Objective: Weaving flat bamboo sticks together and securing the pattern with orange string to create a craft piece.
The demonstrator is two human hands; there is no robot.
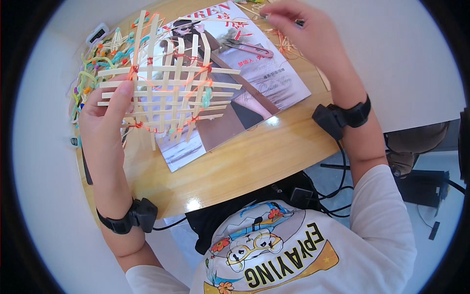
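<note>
My left hand (pixel 110 105) grips the left edge of an openwork lattice of pale bamboo strips (pixel 166 93), thumb on top. Orange-red thread is tied at many of its crossings, and a mint-green tuft of yarn (pixel 206 97) sits on its right side. The lattice is held above a magazine (pixel 289 93) lying on the table. Off to the upper right, my right hand (pixel 306 34) is raised past the magazine's far corner with its fingers drawn together; what they pinch, if anything, I cannot make out. Thread snips (pixel 252 48) lie on the magazine.
Colourful yarn and small bits (pixel 98 68) crowd the wooden table's (pixel 235 154) left edge beside a small white device (pixel 97 34). Loose bamboo strips and orange thread lie at the far right (pixel 289 46). Black bands with cables circle both my forearms.
</note>
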